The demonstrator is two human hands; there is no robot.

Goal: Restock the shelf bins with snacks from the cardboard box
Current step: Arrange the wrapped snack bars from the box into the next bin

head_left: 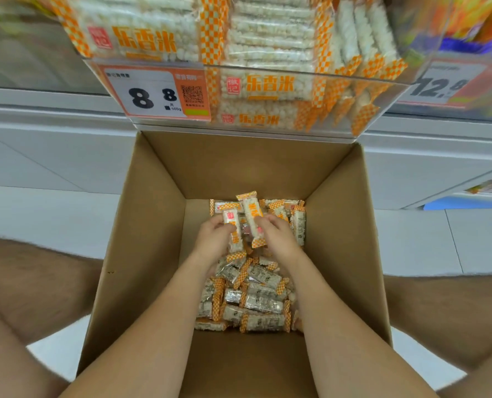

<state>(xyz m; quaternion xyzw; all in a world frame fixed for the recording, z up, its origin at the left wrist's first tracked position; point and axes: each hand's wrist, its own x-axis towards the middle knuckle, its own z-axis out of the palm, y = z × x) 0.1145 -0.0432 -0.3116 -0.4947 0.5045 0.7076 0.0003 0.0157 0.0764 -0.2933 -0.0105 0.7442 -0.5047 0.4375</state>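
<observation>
Left hand (213, 239) fingers (221, 224) clasped one pack (234, 239), right hand (278, 238) fingers (260, 224) clasped another pack (250, 209) | both sat low in box (153, 219), above loose packs (256, 297) | step judged: gathering a handful | next called for lifting clear of box walls to bin (253, 128) overhead, seemingly nearly full

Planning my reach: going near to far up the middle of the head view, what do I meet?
Loose snack packs, left hand and right hand gripping held packs, far wall of the cardboard box, price tag, shelf bin.
</observation>
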